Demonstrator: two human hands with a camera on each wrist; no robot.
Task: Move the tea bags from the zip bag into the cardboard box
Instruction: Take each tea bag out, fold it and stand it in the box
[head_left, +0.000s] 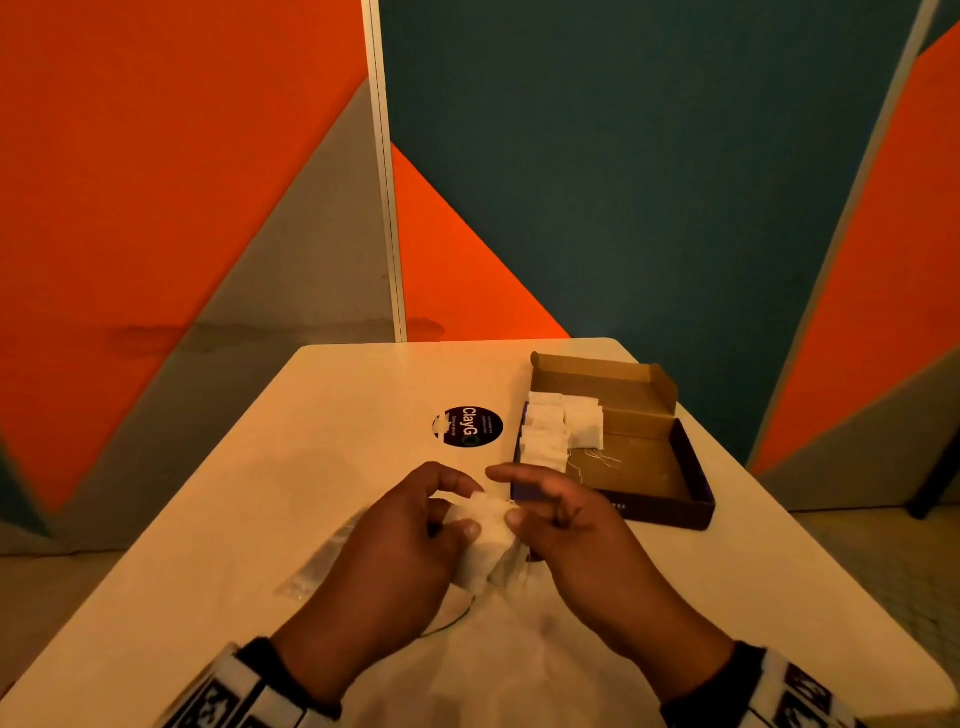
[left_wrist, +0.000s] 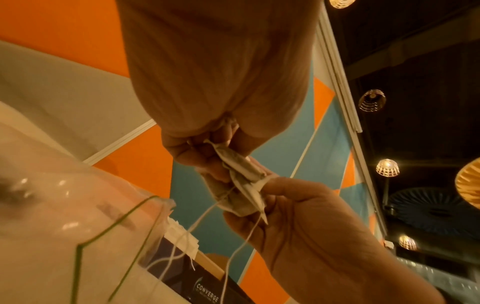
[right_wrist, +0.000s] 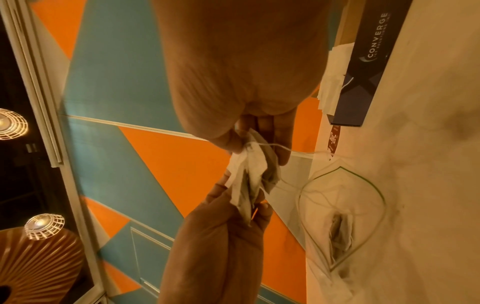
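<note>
Above the near middle of the table, both hands hold one small bunch of white tea bags (head_left: 488, 545) with strings hanging down. My left hand (head_left: 467, 509) pinches the bunch from the left and my right hand (head_left: 506, 496) pinches its top from the right. The left wrist view shows the tea bags (left_wrist: 241, 183) between both hands, as does the right wrist view (right_wrist: 249, 176). The clear zip bag (head_left: 311, 569) lies flat under my left hand, and its open mouth (right_wrist: 342, 216) shows more tea bags inside. The open cardboard box (head_left: 649, 467) stands to the right, with several tea bags (head_left: 556, 431) in its left part.
A round black sticker (head_left: 467, 426) lies on the white table (head_left: 311, 415) left of the box. Orange, grey and teal wall panels stand close behind the table's far edge. The box's lid (head_left: 597, 379) stands open at the back.
</note>
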